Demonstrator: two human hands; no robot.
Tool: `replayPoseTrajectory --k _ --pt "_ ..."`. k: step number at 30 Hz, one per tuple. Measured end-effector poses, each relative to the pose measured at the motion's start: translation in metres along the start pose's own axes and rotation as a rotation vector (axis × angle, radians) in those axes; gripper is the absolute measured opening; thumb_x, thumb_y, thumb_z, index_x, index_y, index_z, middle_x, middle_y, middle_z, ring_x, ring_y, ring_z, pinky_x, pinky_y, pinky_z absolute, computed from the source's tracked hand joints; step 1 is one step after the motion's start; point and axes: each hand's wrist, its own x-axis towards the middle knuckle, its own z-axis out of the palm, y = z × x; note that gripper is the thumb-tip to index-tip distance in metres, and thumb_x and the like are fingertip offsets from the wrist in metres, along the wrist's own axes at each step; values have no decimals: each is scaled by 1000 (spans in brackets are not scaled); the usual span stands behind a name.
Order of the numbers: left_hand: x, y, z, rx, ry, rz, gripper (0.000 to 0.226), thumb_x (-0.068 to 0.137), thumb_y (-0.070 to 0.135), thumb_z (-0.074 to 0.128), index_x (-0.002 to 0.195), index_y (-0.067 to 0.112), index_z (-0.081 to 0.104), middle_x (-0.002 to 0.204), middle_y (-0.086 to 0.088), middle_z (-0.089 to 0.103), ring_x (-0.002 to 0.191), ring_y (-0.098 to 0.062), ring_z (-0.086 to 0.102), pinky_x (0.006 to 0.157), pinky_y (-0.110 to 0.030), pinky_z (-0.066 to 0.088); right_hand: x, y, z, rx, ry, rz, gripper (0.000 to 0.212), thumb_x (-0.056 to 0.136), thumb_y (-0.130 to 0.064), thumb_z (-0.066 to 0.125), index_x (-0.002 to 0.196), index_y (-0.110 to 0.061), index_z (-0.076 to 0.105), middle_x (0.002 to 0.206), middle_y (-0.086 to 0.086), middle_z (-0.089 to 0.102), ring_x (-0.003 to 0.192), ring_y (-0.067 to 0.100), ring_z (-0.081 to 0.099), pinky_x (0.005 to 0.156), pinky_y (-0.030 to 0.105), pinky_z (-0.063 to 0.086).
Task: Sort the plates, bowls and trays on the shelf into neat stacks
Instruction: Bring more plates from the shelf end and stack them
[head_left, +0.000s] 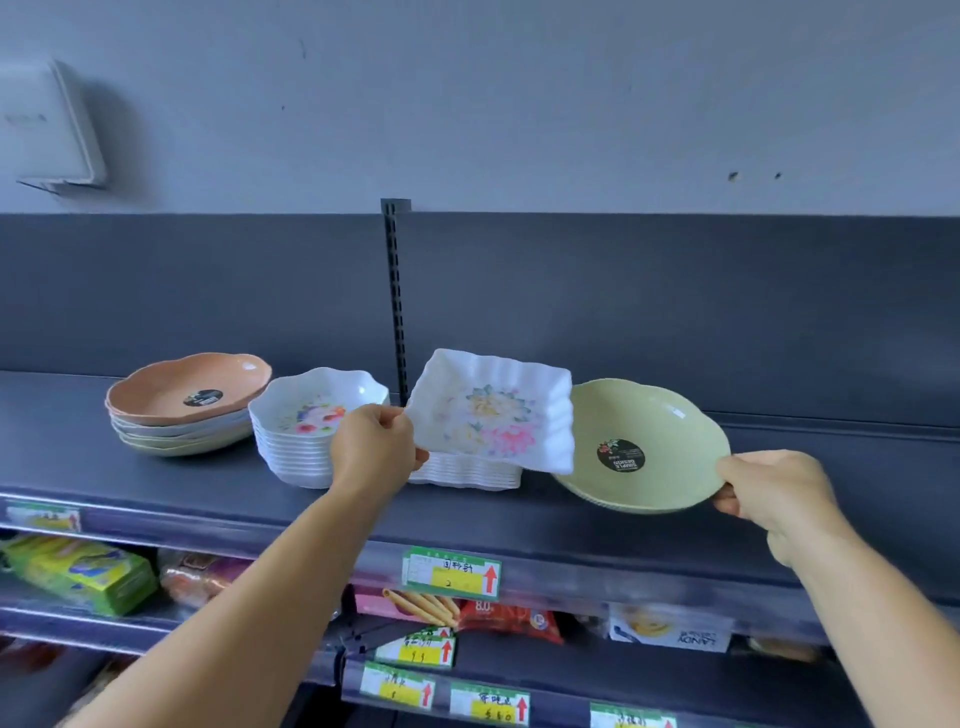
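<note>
Green plate sticker: black round sticker (621, 455) on green plate (654, 441), upside down, reads "SIMPLE DESIGN"; smaller print unreadable.
Pink plate sticker: black sticker (203, 398), far left stack, text too small.
Shelf-edge tag: green/yellow price tag (451, 571), handwritten characters, "2", red up arrow.
Lower tags: tag (490, 707) handwritten, unclear; red arrows.
Red packet: (506, 618) "8.0".
White box: (670, 631), lower right, "LANDY" upside down.

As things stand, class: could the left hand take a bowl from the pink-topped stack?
Probably not yet: the left hand holds the square floral tray; the pink-topped stack sits uncovered beyond the white bowls.
</note>
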Motion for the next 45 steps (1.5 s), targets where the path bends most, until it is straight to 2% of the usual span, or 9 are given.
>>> replayPoseTrajectory --k 7,12,18,21,25,28,31,36,45 --pt "38 -20 -27 13 40 -57 34 86 2 38 55 7 49 48 -7 61 58 -27 61 71 -49 58 -10 -9 26 -33 71 8 18 81 -2 53 66 -8 62 69 11 65 56 24 61 79 39 51" --pt "44 -20 -20 45 -63 16 15 93 12 43 94 20 56 67 -10 66 52 -16 58 48 -23 41 -13 -15 33 -25 128 22 19 82 -2 51 67 -8 62 65 9 63 54 21 60 71 32 45" --pt "55 -35 -11 612 -180 444 43 97 35 51 76 1 67 92 -9 52 77 -31 54 61 -31 42 -20 -21 44 12 134 27 17 82 -3 50 72 -9 62 67 8 63 55 19 59 54 25 41" --pt "53 -34 -10 706 -147 719 45 95 41 53 75 5 72 93 -5 61 94 -25 49 74 -33 45 -22 -22 51 37 119 35 15 82 -2 50 77 -8 64 68 8 63 54 19 59 62 29 48" --pt "48 -32 -6 896 -238 943 29 92 37 59 77 16 72 79 1 64 84 -18 48 56 -26 31 -22 -26 58 64 103 19 17 81 -1 50 83 -5 66 67 9 63 54 21 57 80 38 54" --pt "46 -26 -7 1126 -167 897 19 72 14 79 61 19 64 63 5 48 71 -15 55 41 -20 25 -22 -28 61 77 76 6 16 82 -2 52 87 -5 66 69 9 64 56 20 59 83 40 56" --pt "49 -30 -2 1204 -222 764 26 82 -8 53 94 10 67 94 -4 56 105 -22 49 63 -28 38 -22 -29 64 87 40 -9 15 82 -2 53 89 -5 67 70 8 65 57 20 60 86 44 56" --pt "42 -37 2 1190 -262 674 29 85 -8 48 103 10 63 109 -6 60 112 -25 49 67 -28 36 -25 -29 68 98 -31 -41 15 82 -1 52 85 -5 67 69 8 65 55 20 60 87 45 56" --pt "15 -22 -16 499 -205 470 45 101 36 36 62 14 32 54 1 35 52 -19 33 49 -31 25 -43 -36 99 103 -198 -123 20 84 -3 51 72 -13 64 70 6 68 59 19 64 87 45 57"
